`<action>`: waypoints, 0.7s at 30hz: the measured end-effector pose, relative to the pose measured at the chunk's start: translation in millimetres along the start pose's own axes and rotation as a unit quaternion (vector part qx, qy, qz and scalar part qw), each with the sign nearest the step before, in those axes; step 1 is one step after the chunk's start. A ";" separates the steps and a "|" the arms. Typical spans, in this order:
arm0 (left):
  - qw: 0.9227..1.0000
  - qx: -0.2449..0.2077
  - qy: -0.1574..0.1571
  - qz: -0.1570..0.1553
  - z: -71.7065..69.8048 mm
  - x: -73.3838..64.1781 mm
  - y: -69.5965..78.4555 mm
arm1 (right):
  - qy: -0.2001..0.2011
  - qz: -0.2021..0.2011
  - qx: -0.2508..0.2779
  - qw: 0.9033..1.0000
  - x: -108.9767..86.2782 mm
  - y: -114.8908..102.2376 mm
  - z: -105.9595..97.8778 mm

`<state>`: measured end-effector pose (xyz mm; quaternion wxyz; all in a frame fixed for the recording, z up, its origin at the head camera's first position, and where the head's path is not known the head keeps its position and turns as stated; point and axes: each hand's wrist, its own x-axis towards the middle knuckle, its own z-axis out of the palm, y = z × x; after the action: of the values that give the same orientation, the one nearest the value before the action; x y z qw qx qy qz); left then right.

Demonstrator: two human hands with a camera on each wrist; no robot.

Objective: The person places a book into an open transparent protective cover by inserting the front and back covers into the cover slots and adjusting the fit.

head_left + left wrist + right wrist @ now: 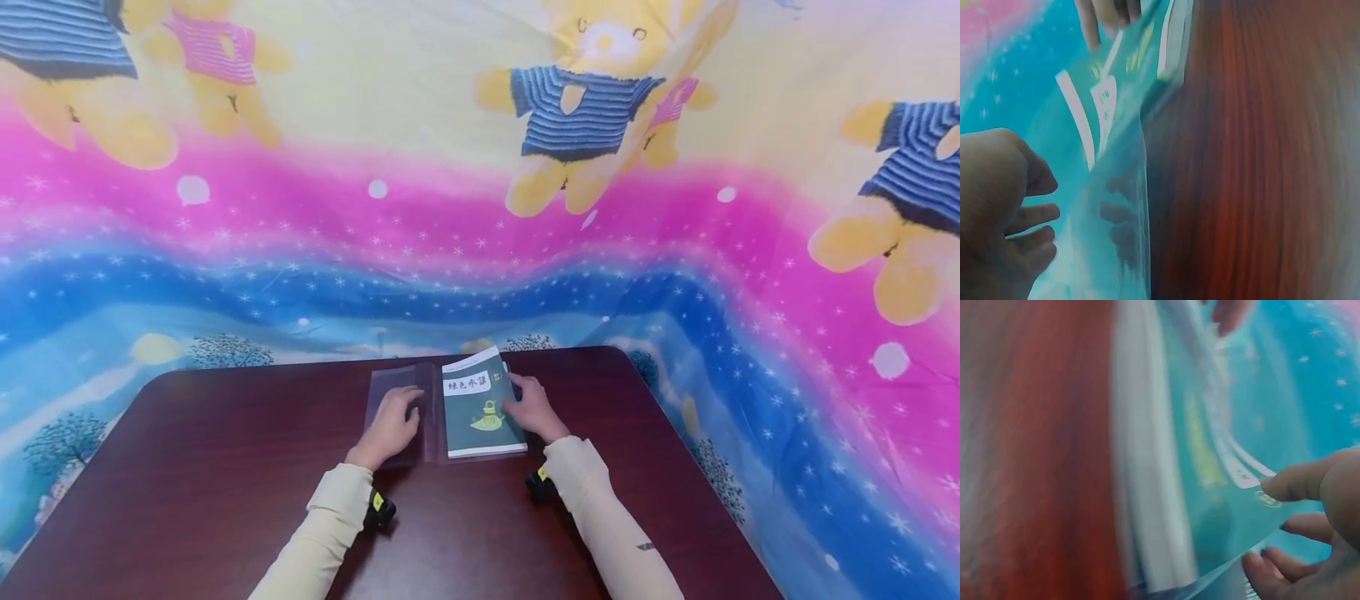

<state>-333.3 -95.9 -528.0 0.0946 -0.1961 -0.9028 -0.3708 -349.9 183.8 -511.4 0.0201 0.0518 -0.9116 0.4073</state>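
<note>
A green book (472,433) with a white title label and a yellow-green picture lies on the right side of an opened clear plastic book cover (381,382). My right hand (536,407) holds the book's right edge; in the right wrist view the thumb (1297,481) lies on the green front and the other fingers are at the edge below. My left hand (392,423) is over the cover's left flap, fingers loosely bent with nothing between them. The left wrist view shows the clear flap (1129,250) beside those fingers.
The dark red-brown wooden table (247,467) has rounded far corners. Behind it and along its sides hangs a cloth backdrop (420,275) printed with bears and snowflakes. A small black camera (381,510) is strapped at the left wrist, another (537,485) at the right.
</note>
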 end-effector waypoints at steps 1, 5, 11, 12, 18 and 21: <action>1.000 0.002 -0.006 -0.002 -1.9 -1.1 -3.6 | -0.003 -0.007 0.012 1.000 -0.5 -1.5 -2.0; 1.000 0.001 -0.026 -0.006 -5.6 -4.6 -14.9 | -0.022 -0.034 0.069 0.997 -0.7 -8.9 -8.8; 0.999 0.005 -0.047 -0.020 -6.8 -9.1 -23.7 | -0.041 -0.069 0.119 0.990 0.0 -20.2 -11.4; 0.998 0.006 -0.052 -0.024 -6.6 -10.0 -24.8 | -0.042 -0.074 0.119 0.989 -0.4 -22.4 -11.2; 0.995 0.000 -0.089 -0.043 -7.0 -15.3 -29.4 | -0.051 -0.094 0.122 0.987 -1.4 -32.7 -4.1; 0.994 0.004 -0.096 -0.045 -8.2 -16.6 -30.1 | -0.062 -0.102 0.130 0.984 -0.5 -36.2 3.2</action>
<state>-330.8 -126.0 -546.5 -0.0089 -0.1899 -0.9171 -0.3504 -345.4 157.4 -486.7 -0.0019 0.1724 -0.8404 0.5139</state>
